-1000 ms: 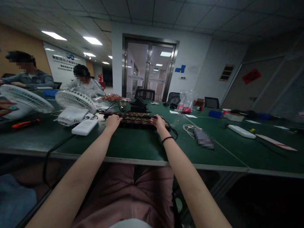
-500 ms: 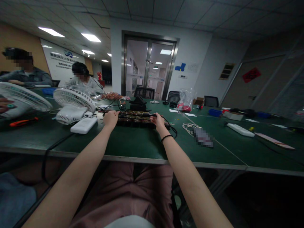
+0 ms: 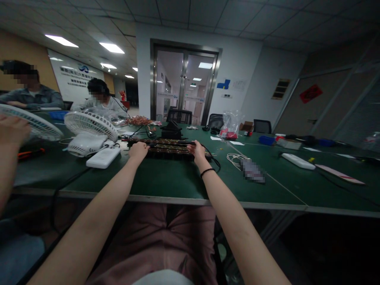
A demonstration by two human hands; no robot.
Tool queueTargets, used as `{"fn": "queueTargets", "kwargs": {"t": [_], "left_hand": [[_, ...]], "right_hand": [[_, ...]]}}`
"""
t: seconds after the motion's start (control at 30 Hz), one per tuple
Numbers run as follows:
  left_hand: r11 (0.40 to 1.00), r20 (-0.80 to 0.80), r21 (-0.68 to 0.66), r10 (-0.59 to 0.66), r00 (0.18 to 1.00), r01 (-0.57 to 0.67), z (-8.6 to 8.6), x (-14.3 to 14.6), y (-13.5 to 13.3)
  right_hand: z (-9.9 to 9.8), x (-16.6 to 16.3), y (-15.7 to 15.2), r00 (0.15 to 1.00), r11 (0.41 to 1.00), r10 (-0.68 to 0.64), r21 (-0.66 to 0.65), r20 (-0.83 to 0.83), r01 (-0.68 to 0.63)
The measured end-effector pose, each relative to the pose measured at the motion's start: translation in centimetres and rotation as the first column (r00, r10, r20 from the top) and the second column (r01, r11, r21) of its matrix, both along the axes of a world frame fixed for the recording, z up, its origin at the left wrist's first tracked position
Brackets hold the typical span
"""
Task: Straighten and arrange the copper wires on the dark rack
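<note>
My left hand (image 3: 139,151) is closed, its fingers pinched at the left end of a dark, cable-like length (image 3: 166,142). My right hand (image 3: 197,151) grips the same length farther right, thumb and fingers closed round it. From the right hand a black cord (image 3: 216,159) curves down onto the table. Just under and between both hands lie several thin, gold-coloured rods (image 3: 169,149) side by side over a dark base. Dim light hides the exact kind of the dark length. A black stand-like object (image 3: 171,130) is directly behind the rods.
White fans (image 3: 89,128) and a white power bank-like box (image 3: 103,157) stand left on the green table (image 3: 172,182). Another person's hand (image 3: 13,128) is by the far-left fan, near an orange-handled tool (image 3: 31,153). Right lie a coiled cable (image 3: 234,159) and a blurred-out phone-like object (image 3: 252,171).
My hands stay nearly in place on the dark length. At far left, another person's hand and forearm have risen into view before the fan. The view has shifted slightly.
</note>
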State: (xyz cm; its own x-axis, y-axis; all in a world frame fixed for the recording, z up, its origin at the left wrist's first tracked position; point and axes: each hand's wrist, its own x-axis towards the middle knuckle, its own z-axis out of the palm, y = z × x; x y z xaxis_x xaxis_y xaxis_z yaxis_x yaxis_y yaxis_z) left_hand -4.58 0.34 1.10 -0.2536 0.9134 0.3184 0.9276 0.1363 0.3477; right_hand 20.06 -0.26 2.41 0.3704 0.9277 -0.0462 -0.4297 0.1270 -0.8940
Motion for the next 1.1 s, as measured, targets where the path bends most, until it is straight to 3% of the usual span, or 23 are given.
{"fn": "queueTargets", "kwargs": {"t": [0.23,0.4,0.7,0.97,1.1], "left_hand": [[0.999,0.025,0.040,0.001,1.000,-0.002,0.0,0.0,0.0],[1.000,0.027,-0.024,-0.017,0.999,0.018,-0.2,0.0,0.1],[0.999,-0.010,-0.024,-0.033,0.999,0.032,0.0,0.3,0.0],[0.988,-0.014,0.150,0.027,1.000,-0.024,0.1,0.7,-0.4],[0.995,-0.039,0.090,-0.031,0.999,0.035,0.1,0.9,-0.4]], "right_hand": [[0.6,0.0,-0.3,0.998,0.995,-0.057,0.082,0.010,0.056],[0.1,-0.2,0.1,0.998,0.999,-0.032,0.044,0.047,0.030],[-0.4,0.0,0.4,0.998,1.000,-0.009,0.007,0.069,0.009],[-0.6,0.1,0.5,0.998,1.000,-0.011,-0.003,0.064,0.012],[-0.5,0.1,0.3,0.998,1.000,-0.011,-0.014,0.070,0.012]]}}
